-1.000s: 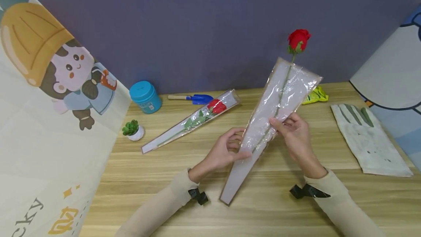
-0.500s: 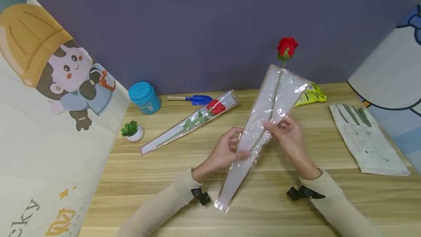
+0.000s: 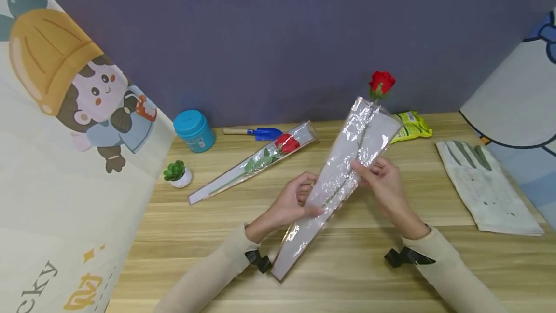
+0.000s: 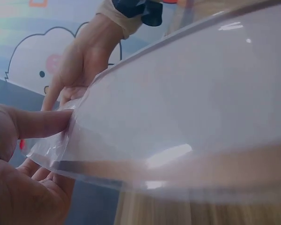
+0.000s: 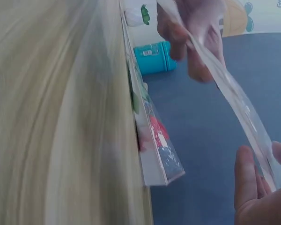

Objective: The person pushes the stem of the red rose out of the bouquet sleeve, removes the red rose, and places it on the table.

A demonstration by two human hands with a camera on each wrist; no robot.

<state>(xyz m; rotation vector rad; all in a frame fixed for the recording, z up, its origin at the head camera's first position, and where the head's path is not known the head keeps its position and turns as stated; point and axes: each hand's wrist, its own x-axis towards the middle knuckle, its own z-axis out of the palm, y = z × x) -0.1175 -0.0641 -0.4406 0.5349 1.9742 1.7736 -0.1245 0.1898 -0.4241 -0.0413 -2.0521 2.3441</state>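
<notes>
A flower sleeve [image 3: 299,248], clear plastic with a whitish face, is held slanted above the table. Out of its wide upper end rises a red rose [image 3: 382,83], its bloom just above the rim and its green stem showing through the plastic. My left hand [image 3: 290,203] grips the sleeve's lower middle, thumb across the front and fingers behind; in the left wrist view the thumb [image 4: 44,123] presses on the plastic. Higher up, my right hand [image 3: 385,188] pinches sleeve and stem between thumb and fingers at the right edge. In the right wrist view both hands hold the sleeve edge-on.
A second wrapped rose [image 3: 256,161] lies on the wooden table at left. Behind it are a small blue trowel [image 3: 266,134], a blue tub [image 3: 194,132] and a potted succulent [image 3: 177,173]. On the right lie a yellow packet [image 3: 410,127] and grey-white gloves [image 3: 488,190].
The rose has sunk deeper into the sleeve, its bloom now nearer the rim. The sleeve leans further, its narrow bottom end shifted left, and my left hand has moved slightly left and down.
</notes>
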